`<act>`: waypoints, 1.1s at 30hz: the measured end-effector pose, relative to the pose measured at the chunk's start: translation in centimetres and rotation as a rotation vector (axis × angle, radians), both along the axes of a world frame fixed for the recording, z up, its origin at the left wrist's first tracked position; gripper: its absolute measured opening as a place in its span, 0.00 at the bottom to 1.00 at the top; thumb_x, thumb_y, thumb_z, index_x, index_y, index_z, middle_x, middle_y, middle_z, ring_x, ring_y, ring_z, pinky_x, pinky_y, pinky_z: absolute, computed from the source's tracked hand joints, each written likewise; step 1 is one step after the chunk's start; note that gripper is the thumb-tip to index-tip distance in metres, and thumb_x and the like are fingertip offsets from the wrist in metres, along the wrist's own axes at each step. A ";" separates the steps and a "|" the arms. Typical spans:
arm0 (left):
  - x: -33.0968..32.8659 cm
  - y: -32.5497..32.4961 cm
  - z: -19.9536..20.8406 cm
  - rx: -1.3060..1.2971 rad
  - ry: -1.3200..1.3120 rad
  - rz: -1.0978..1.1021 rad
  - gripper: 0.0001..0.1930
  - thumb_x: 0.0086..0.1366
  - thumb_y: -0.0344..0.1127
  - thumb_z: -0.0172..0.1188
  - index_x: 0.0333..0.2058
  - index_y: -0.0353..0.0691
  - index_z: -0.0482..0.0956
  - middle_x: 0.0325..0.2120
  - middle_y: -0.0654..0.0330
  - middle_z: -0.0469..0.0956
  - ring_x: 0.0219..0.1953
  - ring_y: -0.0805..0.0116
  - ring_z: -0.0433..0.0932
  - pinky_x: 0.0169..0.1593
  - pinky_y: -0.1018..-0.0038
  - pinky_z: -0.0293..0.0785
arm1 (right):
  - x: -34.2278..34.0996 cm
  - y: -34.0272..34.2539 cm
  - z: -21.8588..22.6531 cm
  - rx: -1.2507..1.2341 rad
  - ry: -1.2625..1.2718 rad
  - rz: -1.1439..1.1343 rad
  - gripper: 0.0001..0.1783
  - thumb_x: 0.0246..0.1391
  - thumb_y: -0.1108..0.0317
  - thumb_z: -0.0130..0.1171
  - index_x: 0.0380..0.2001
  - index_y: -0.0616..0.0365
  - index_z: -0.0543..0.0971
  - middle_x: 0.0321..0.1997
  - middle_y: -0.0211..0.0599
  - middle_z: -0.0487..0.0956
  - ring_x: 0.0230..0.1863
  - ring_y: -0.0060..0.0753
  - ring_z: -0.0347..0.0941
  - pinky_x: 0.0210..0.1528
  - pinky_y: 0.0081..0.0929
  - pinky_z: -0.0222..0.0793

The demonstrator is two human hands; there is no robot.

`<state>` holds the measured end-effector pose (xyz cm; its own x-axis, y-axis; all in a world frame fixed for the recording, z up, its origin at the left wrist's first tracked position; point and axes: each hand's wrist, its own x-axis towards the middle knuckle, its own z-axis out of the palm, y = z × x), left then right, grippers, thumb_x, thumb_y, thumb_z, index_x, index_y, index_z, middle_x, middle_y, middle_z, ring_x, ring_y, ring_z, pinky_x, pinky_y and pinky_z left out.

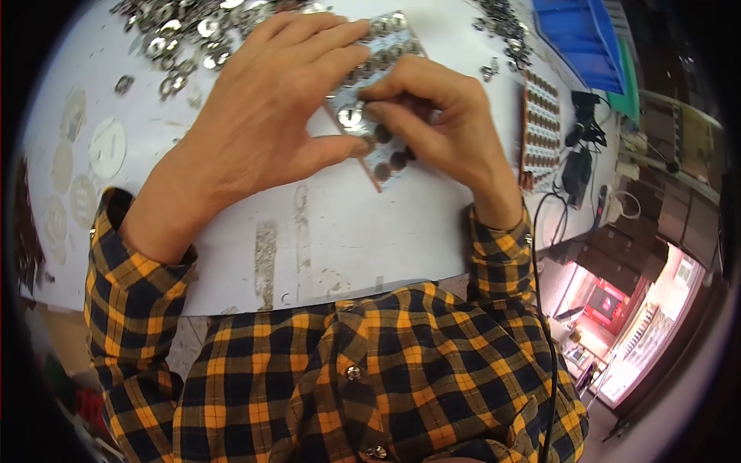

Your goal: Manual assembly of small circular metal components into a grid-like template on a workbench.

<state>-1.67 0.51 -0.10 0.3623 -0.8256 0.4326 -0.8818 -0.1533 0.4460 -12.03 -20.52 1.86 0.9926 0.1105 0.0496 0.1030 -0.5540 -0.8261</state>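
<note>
Right hand [454,116]: thumb and forefinger nearly together over disc-covered board [384,184]; cannot tell if pinching 1 piece. Left hand [266,108] spread, thumb at board's near-left edge, seemingly bracing. Shiny disc [350,116] just left of right fingertips. Step: probably seating or adjusting discs. Next move calls for careful alignment, steady board (loose discs [208,31] lie beyond left wrist).

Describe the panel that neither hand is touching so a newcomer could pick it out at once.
On the white table, look to the right of the right hand, below the blue bin in the picture. There lies an orange-edged rectangular panel set with rows of round brownish discs. Unlike the disc-covered panel by that hand, it has no hand on it.
</note>
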 end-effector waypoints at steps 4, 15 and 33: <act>0.0 0.1 -0.7 0.017 0.014 0.018 0.42 0.43 0.37 0.79 0.60 0.35 0.76 0.66 0.54 0.73 0.67 0.49 0.69 0.70 0.55 0.64 | -0.5 1.5 -0.1 -0.125 -0.048 -0.084 0.05 0.57 0.81 0.65 0.37 0.66 0.81 0.29 0.27 0.77 0.27 0.12 0.73 0.27 0.18 0.68; -0.6 -0.1 -0.2 0.014 0.020 -0.004 0.40 0.44 0.39 0.79 0.58 0.36 0.77 0.65 0.55 0.74 0.68 0.49 0.67 0.71 0.52 0.63 | -1.3 -6.0 1.6 -0.418 -0.262 -0.529 0.08 0.59 0.73 0.67 0.40 0.63 0.85 0.31 0.32 0.86 0.30 0.17 0.77 0.34 0.18 0.72; -0.2 0.0 -0.2 0.037 0.061 -0.016 0.40 0.45 0.43 0.79 0.59 0.38 0.77 0.66 0.56 0.73 0.69 0.48 0.66 0.72 0.51 0.61 | -1.0 -6.7 1.0 -0.215 -0.231 -0.565 0.09 0.56 0.74 0.66 0.41 0.63 0.84 0.37 0.27 0.84 0.37 0.16 0.76 0.45 0.18 0.71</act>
<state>-1.88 0.48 -0.33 0.3736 -0.8466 0.3791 -0.8558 -0.1570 0.4929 -13.02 -27.24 2.87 0.8671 -0.3949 0.3036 -0.0913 -0.7251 -0.6825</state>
